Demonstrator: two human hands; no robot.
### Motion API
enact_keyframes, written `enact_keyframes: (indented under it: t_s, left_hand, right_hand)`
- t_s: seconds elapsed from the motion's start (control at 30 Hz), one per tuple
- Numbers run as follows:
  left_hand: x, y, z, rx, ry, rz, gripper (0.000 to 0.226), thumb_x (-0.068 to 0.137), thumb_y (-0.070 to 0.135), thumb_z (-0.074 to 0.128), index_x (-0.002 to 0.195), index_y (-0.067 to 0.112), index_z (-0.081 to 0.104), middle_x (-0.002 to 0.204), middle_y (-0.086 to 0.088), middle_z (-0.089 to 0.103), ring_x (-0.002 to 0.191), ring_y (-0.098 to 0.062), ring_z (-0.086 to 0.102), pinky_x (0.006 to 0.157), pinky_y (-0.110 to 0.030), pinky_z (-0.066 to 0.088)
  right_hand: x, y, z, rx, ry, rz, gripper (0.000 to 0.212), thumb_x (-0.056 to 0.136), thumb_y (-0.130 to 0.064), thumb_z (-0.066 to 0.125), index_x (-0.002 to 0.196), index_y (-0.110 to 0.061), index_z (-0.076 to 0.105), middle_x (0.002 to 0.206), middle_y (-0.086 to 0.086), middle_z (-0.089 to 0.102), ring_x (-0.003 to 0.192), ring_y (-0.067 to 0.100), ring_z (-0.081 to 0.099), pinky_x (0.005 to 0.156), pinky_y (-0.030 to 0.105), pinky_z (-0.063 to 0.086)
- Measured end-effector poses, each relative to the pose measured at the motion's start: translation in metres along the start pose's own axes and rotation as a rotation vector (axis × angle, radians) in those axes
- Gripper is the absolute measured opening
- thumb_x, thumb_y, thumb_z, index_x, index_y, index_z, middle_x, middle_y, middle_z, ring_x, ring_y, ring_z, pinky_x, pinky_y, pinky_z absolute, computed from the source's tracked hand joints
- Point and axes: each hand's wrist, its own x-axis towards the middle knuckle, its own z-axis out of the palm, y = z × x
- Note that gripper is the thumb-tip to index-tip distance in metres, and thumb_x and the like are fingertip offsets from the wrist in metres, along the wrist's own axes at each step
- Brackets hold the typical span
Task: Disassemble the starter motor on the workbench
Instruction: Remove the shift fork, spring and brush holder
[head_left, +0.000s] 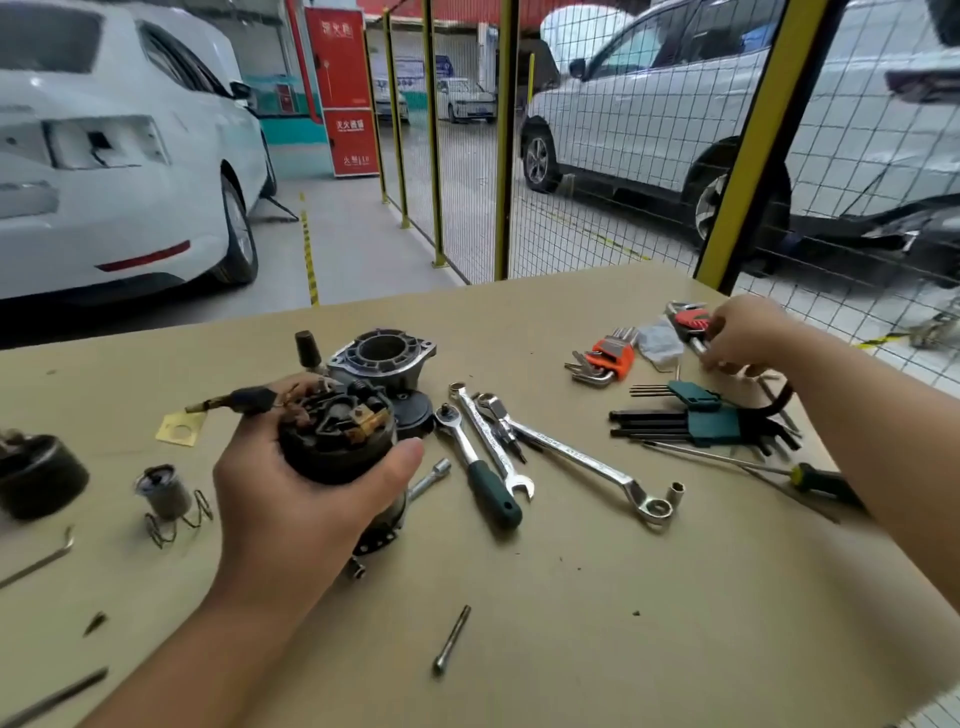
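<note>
The fingers (400, 457) of the left hand (291, 499) curl round the dark body of the starter motor (337, 436), thumb along its right side, gripping it at centre left of the frame with the brush end facing up and its lower end down by the bench (623, 597). A lead with a brass terminal (228, 401) sticks out from the motor toward the left.

At the upper right, the fingers of the right hand (743, 338) are bent over a red-holdered hex key set (688, 319) and touch it; whether they actually grip it cannot be told.

Just behind the motor stands a grey aluminium housing (384, 361) with its round bore up. To the right of the motor lie a green-handled ratchet (478, 467), a combination spanner (491, 436) and a long ring spanner (582, 462), side by side. Further right are an orange hex key set (608, 358) and a green hex key set (711, 415), with a screwdriver (810, 480) near the right forearm.

At the left of the frame lie a small metal plunger (163, 491) with a spring (179, 519), and a black cylinder (36, 475) at the edge. A loose bolt (452, 639) lies low in the middle of the bench.
</note>
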Motion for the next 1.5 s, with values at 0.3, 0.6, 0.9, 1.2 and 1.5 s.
enact_keyframes:
  t_s: [0.3, 0.6, 0.9, 1.2, 1.5]
  left_hand:
    - [0.000, 0.003, 0.002, -0.009, 0.007, -0.022, 0.051, 0.060, 0.045, 0.094, 0.102, 0.037, 0.066, 0.102, 0.018, 0.074, 0.097, -0.001, 0.071, 0.084, -0.012, 0.053]
    - [-0.011, 0.000, -0.011, -0.058, -0.089, -0.038, 0.062, 0.057, 0.041, 0.100, 0.106, 0.020, 0.068, 0.097, 0.016, 0.075, 0.093, -0.001, 0.072, 0.082, -0.012, 0.053]
    - [-0.017, 0.004, -0.013, -0.117, -0.186, 0.015, 0.061, 0.058, 0.042, 0.093, 0.109, 0.020, 0.067, 0.099, 0.013, 0.075, 0.094, -0.005, 0.074, 0.081, -0.013, 0.054]
    - [-0.021, 0.009, -0.002, -0.155, -0.314, 0.017, 0.064, 0.061, 0.022, 0.099, 0.107, 0.039, 0.059, 0.098, 0.018, 0.072, 0.091, -0.004, 0.073, 0.079, -0.010, 0.052]
    - [-0.025, 0.022, 0.002, -0.125, -0.412, 0.007, 0.059, 0.061, 0.022, 0.088, 0.104, 0.046, 0.055, 0.093, 0.015, 0.069, 0.086, -0.007, 0.071, 0.076, -0.018, 0.055]
  right_hand:
    - [-0.125, -0.065, 0.003, 0.290, 0.108, -0.611, 0.013, 0.087, -0.044, 0.074, 0.083, -0.032, 0.069, 0.078, -0.013, 0.065, 0.069, 0.005, 0.061, 0.055, 0.022, 0.044]
    - [-0.177, -0.140, 0.029, -0.230, 0.071, -0.594, 0.028, 0.082, -0.053, 0.073, 0.091, -0.027, 0.068, 0.089, -0.004, 0.066, 0.082, 0.018, 0.061, 0.070, 0.034, 0.056]
    - [-0.204, -0.191, 0.064, -0.131, 0.042, -0.560, 0.049, 0.075, -0.063, 0.071, 0.066, -0.020, 0.049, 0.067, -0.003, 0.055, 0.058, 0.015, 0.053, 0.049, 0.026, 0.033]
    - [-0.195, -0.191, 0.066, 0.555, -0.184, -0.382, 0.031, 0.091, -0.024, 0.063, 0.064, -0.012, 0.053, 0.060, 0.003, 0.045, 0.057, 0.019, 0.041, 0.055, 0.028, 0.032]
    - [-0.263, -0.210, -0.037, 1.911, -0.489, -0.592, 0.021, 0.092, -0.026, 0.053, 0.074, -0.021, 0.043, 0.054, -0.005, 0.026, 0.043, 0.013, 0.027, 0.049, 0.025, 0.038]
